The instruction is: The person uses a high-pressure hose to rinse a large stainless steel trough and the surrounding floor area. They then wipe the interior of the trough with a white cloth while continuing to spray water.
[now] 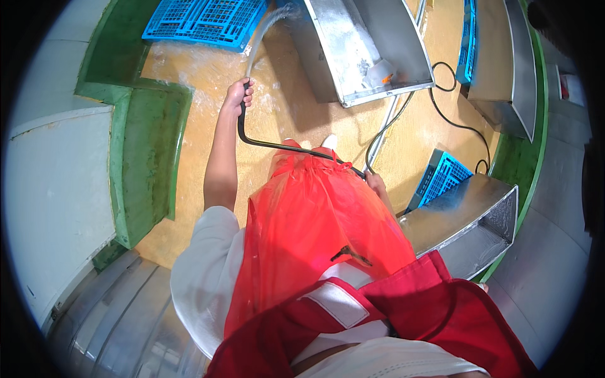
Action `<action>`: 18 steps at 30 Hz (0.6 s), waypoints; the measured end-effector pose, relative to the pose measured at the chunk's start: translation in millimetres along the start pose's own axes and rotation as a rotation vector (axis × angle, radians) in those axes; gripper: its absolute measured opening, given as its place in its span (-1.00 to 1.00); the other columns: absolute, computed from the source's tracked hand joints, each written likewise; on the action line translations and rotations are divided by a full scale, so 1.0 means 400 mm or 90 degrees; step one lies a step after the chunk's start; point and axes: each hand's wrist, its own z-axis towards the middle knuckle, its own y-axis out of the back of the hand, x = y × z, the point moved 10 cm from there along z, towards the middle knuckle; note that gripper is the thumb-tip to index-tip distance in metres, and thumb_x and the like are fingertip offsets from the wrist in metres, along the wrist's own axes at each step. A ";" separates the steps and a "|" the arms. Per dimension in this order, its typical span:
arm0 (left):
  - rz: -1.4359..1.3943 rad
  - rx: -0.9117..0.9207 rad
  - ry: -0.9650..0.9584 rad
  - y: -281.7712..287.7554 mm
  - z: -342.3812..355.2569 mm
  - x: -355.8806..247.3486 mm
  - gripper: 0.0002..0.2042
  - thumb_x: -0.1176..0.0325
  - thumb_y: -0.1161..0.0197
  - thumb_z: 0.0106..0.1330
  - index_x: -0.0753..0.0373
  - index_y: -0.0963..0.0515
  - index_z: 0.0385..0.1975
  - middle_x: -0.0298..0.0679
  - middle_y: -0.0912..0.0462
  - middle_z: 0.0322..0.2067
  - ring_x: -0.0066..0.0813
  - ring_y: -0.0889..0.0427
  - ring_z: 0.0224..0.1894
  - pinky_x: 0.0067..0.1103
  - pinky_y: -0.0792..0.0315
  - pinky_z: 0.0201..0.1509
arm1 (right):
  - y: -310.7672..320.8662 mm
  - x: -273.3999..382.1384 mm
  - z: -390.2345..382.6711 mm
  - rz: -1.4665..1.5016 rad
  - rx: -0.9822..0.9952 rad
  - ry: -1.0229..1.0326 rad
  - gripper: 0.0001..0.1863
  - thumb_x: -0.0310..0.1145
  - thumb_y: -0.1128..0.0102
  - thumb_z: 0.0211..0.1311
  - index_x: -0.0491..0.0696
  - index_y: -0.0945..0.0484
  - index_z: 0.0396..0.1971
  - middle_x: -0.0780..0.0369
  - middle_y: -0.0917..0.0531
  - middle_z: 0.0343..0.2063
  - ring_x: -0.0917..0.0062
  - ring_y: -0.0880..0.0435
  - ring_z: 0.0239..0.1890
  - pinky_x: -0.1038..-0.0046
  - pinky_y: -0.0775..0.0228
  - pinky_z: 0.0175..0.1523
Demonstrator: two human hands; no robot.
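My left hand (240,94) is closed round a black hose (274,145) near its upper end, and a stream of water (258,38) arcs up from it toward the gap between a blue slatted plastic pallet (205,22) and a steel trough (328,57). The hose bends down and crosses in front of my red apron (315,214) to my right hand (375,183), closed on it at my right side and partly hidden by the apron. A small orange item (386,79) lies inside the trough's lower end.
Wet yellow floor (170,195) surrounds me, bordered by green curbs (138,164) and pale walls (57,201). Further steel troughs (498,75) (457,230) and blue plastic pallets (466,38) (441,179) stand at the right. Loops of hose (469,129) lie on the floor there.
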 end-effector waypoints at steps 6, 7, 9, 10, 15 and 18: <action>-0.059 0.036 -0.033 -0.037 -0.038 -0.050 -0.81 0.20 0.13 0.40 0.12 -0.34 -0.38 -0.51 -0.23 -0.77 -0.70 -0.13 -0.81 -0.66 -0.05 -0.76 | -0.034 -0.057 0.051 0.019 -0.024 -0.012 -0.31 0.22 0.19 0.13 -0.16 -0.64 -0.33 -0.15 -0.59 -0.15 0.06 -0.56 0.01 0.18 -0.29 0.13; -0.061 0.036 -0.035 -0.037 -0.043 -0.049 -0.81 0.20 0.13 0.40 0.12 -0.34 -0.39 -0.51 -0.23 -0.77 -0.70 -0.13 -0.81 -0.66 -0.05 -0.75 | -0.029 -0.045 0.049 0.015 -0.024 -0.002 -0.31 0.22 0.18 0.13 -0.17 -0.64 -0.34 -0.15 -0.60 -0.16 0.07 -0.57 0.00 0.19 -0.30 0.12; -0.078 0.035 -0.052 -0.032 -0.053 -0.054 -0.81 0.20 0.12 0.40 0.12 -0.34 -0.39 -0.51 -0.24 -0.77 -0.69 -0.14 -0.81 -0.65 -0.05 -0.76 | -0.015 -0.015 0.033 0.008 -0.022 0.018 -0.30 0.22 0.17 0.13 -0.18 -0.64 -0.37 -0.15 -0.61 -0.20 0.08 -0.58 -0.02 0.19 -0.32 0.10; -0.080 0.029 -0.062 -0.026 -0.062 -0.057 -0.81 0.19 0.12 0.40 0.12 -0.34 -0.39 -0.50 -0.24 -0.77 -0.69 -0.15 -0.81 -0.65 -0.05 -0.76 | -0.002 -0.001 0.016 0.010 -0.032 0.023 -0.31 0.21 0.15 0.13 -0.19 -0.65 -0.43 -0.14 -0.63 -0.27 0.08 -0.61 -0.07 0.21 -0.35 0.06; -0.111 0.031 -0.109 -0.021 -0.080 -0.091 -0.82 0.19 0.09 0.39 0.13 -0.36 -0.37 -0.50 -0.25 -0.78 -0.69 -0.16 -0.83 -0.67 -0.06 -0.76 | -0.011 -0.018 0.023 0.028 -0.050 0.039 -0.31 0.22 0.14 0.13 -0.18 -0.65 -0.46 -0.12 -0.64 -0.32 0.09 -0.62 -0.09 0.22 -0.36 0.03; -0.151 0.046 -0.142 -0.031 -0.090 -0.139 -0.83 0.20 0.08 0.39 0.13 -0.36 -0.36 -0.50 -0.25 -0.77 -0.69 -0.16 -0.83 -0.67 -0.06 -0.76 | -0.054 -0.078 0.077 0.029 -0.025 0.019 -0.31 0.21 0.17 0.14 -0.18 -0.65 -0.42 -0.15 -0.63 -0.26 0.07 -0.60 -0.07 0.20 -0.34 0.05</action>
